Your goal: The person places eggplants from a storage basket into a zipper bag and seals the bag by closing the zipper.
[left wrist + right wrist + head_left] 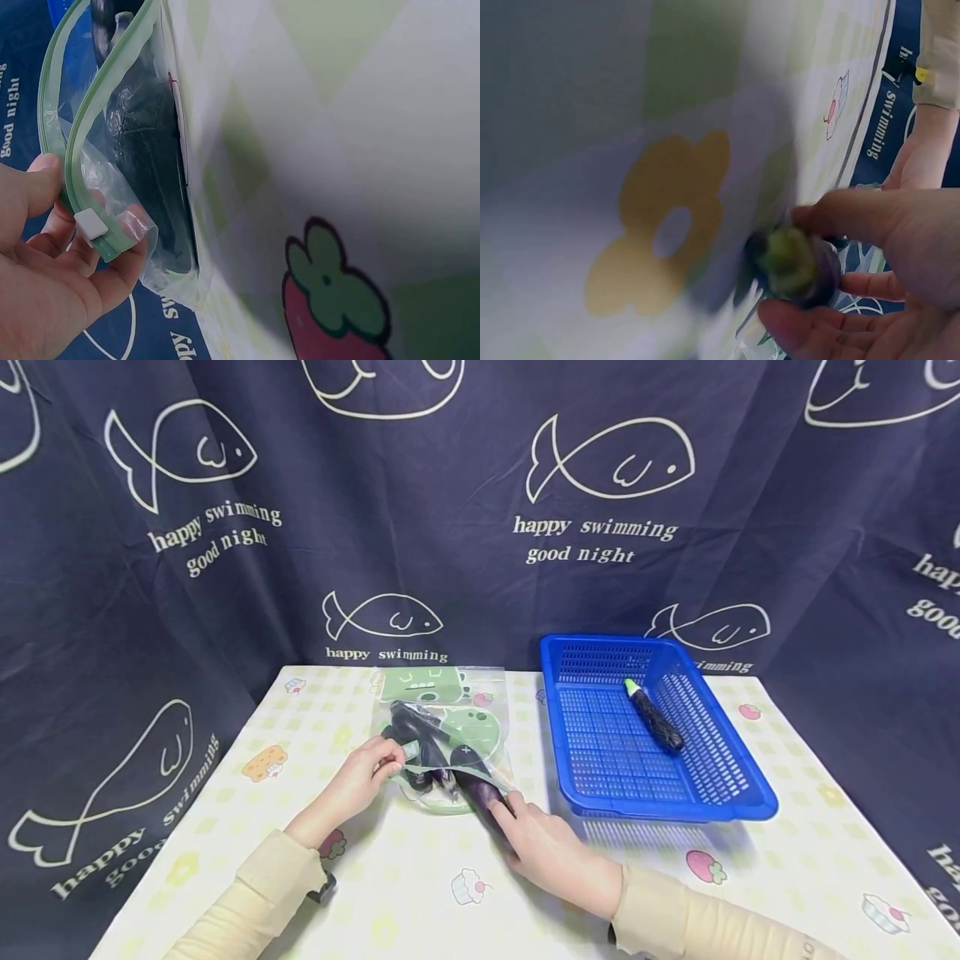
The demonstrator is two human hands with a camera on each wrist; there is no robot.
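A clear zip bag (491, 693) with green cartoon prints and a green zip edge lies on the table, several dark eggplants (408, 727) inside it. My left hand (367, 772) pinches the bag's zip edge at its left corner, by the white slider (91, 223). The bag's mouth is parted and faces me. My right hand (551, 852) grips another eggplant (483, 793) near its stem end, with the far end inside the bag's mouth. In the right wrist view the green stem end (791, 262) shows blurred between thumb and fingers.
To the right of the bag stands a blue plastic basket (566, 760) with perforated walls. One eggplant (654, 717) with a pale green tip lies in it. A printed cloth (420, 893) covers the table, and a dark blue curtain (465, 510) hangs behind.
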